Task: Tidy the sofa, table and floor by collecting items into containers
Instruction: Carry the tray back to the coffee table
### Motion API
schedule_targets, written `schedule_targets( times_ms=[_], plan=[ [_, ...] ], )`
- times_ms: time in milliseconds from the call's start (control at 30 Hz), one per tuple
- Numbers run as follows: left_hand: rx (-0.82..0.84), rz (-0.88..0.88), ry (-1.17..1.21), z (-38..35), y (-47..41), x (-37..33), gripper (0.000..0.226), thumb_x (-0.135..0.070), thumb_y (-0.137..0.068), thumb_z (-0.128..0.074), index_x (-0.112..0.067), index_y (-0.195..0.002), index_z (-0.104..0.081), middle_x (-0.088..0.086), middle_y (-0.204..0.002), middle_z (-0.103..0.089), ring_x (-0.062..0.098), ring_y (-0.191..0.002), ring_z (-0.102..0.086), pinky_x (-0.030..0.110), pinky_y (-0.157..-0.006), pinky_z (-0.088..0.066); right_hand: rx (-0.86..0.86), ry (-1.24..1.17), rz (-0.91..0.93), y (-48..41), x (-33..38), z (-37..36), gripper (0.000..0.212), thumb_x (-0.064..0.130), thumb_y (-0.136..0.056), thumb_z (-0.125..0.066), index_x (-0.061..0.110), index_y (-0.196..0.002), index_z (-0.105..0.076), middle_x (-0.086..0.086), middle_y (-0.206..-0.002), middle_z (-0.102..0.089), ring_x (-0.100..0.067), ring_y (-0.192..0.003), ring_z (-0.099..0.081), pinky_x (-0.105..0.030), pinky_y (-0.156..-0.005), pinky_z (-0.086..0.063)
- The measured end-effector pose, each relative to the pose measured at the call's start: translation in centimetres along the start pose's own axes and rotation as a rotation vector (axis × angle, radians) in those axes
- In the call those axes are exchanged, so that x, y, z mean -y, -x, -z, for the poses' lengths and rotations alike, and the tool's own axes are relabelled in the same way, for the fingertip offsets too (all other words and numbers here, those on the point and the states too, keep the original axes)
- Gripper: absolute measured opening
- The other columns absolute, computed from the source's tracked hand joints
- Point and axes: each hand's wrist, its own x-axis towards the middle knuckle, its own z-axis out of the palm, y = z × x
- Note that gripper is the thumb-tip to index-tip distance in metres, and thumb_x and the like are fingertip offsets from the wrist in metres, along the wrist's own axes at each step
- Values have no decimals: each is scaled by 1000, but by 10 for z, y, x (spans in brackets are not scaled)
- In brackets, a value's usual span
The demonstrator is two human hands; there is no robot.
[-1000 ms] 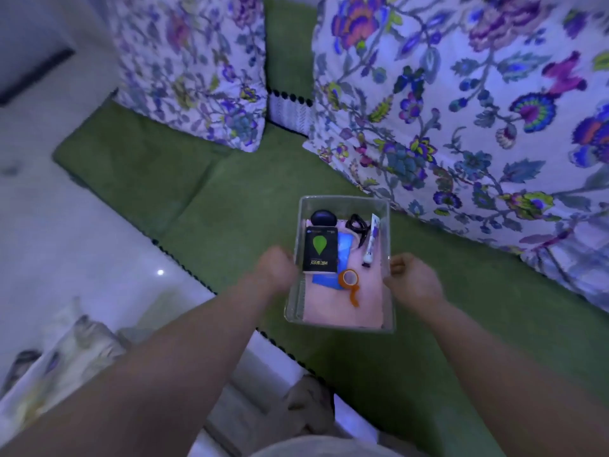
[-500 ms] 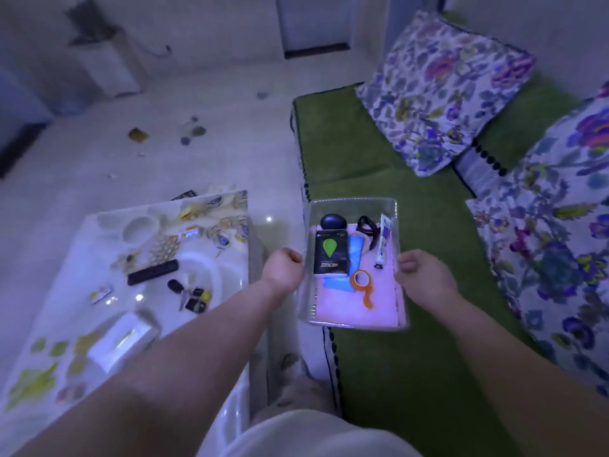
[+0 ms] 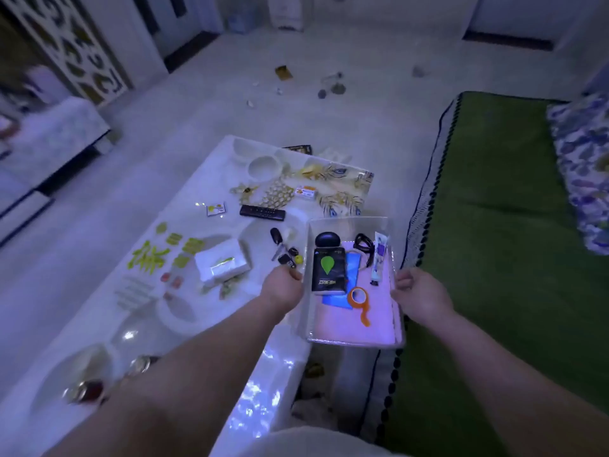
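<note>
A clear plastic box point(image 3: 352, 339) hangs in the air over the gap between the table and the green sofa point(image 3: 501, 245). My left hand point(image 3: 282, 286) grips its left wall and my right hand point(image 3: 420, 293) grips its right wall. Inside lie a black packet with a green leaf point(image 3: 328, 269), a black oval case point(image 3: 327, 239), a black cord point(image 3: 364, 244), a small tube point(image 3: 379, 258), a blue card point(image 3: 349, 282) and an orange loop tool point(image 3: 361, 301).
The white table point(image 3: 99, 318) at left carries a remote point(image 3: 262, 212), a tissue pack point(image 3: 220, 263), small dark items point(image 3: 285, 250), sachets and a round dish point(image 3: 263, 166). Scraps point(image 3: 283, 72) litter the far floor. A floral cushion point(image 3: 583, 166) rests on the sofa at right.
The box has been lifted off the sofa and carried left toward the table. My view has swung from the cushions to the table and floor. Both hands keep their grip.
</note>
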Motion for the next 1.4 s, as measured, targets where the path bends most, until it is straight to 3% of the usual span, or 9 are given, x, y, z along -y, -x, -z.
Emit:
schedule_targets(
  times_ms=[133, 200, 400, 500, 633, 800, 1000, 1233, 1400],
  plan=[
    [-32, 62, 19, 30, -25, 24, 23, 3, -77, -52, -19, -76, -61, 12, -77, -56, 24, -74, -49, 27, -68, -42, 47, 31, 35, -24, 42, -30, 17, 11, -82, -61, 14, -99, -61, 2, -92, -65, -20, -90, -62, -25, -77, -45],
    [-62, 120, 49, 46, -31, 39, 21, 1, -80, -55, -14, -86, -68, 14, -91, -68, 30, -90, -63, 26, -74, -46, 78, 46, 68, -31, 61, -46, 16, 11, -80, -63, 16, -95, -60, 1, -92, -64, -23, -95, -63, -25, -78, -44],
    [-179, 289, 120, 89, -31, 100, 29, 4, -77, -52, -16, -56, -50, 12, -66, -49, 29, -70, -57, 29, -66, -45, 278, 133, 199, -43, 117, -98, 23, 9, -79, -62, 12, -101, -60, 2, -91, -63, -19, -89, -59, -24, -75, -44],
    [-211, 345, 119, 103, -21, 127, 32, 6, -75, -52, -17, -54, -45, 20, -69, -34, 22, -67, -38, 25, -63, -36, 359, 199, 276, -45, 140, -124, 19, 8, -78, -63, 15, -95, -59, 1, -90, -63, -16, -85, -57, -22, -73, -42],
    [-294, 491, 214, 109, -4, 158, 21, 4, -76, -52, -15, -68, -57, 13, -75, -57, 27, -70, -49, 33, -72, -53, 461, 305, 401, -47, 166, -154, 19, 9, -77, -64, 13, -95, -59, 3, -86, -62, -17, -84, -57, -23, -71, -39],
    [-428, 698, 354, 93, 25, 182, 16, -1, -81, -55, -6, -91, -67, 16, -98, -68, 31, -96, -65, 32, -79, -52, 587, 458, 544, -48, 183, -184, 20, 10, -77, -63, 12, -97, -62, 3, -84, -64, -20, -89, -62, -25, -74, -46],
    [-484, 914, 407, 53, 73, 189, 14, 1, -82, -54, -11, -75, -57, 8, -80, -56, 21, -74, -49, 24, -67, -40, 784, 742, 751, -43, 189, -214, 21, 10, -81, -53, 12, -98, -63, -5, -103, -68, -25, -99, -60, -27, -78, -47],
    [-530, 1081, 529, 7, 128, 196, 34, 2, -81, -50, -11, -51, -40, 4, -56, -41, 22, -61, -42, 23, -49, -29, 940, 954, 897, -9, 169, -244, 9, 10, -80, -51, 12, -84, -58, -7, -94, -64, -26, -88, -55, -25, -65, -36],
    [-581, 1157, 677, -5, 159, 230, 15, 3, -83, -47, 3, -72, -56, 29, -96, -65, 36, -94, -65, 29, -65, -43, 991, 1070, 910, 31, 144, -280, 14, 10, -81, -50, 14, -68, -44, -4, -83, -53, -23, -82, -48, -26, -59, -34]
  ],
)
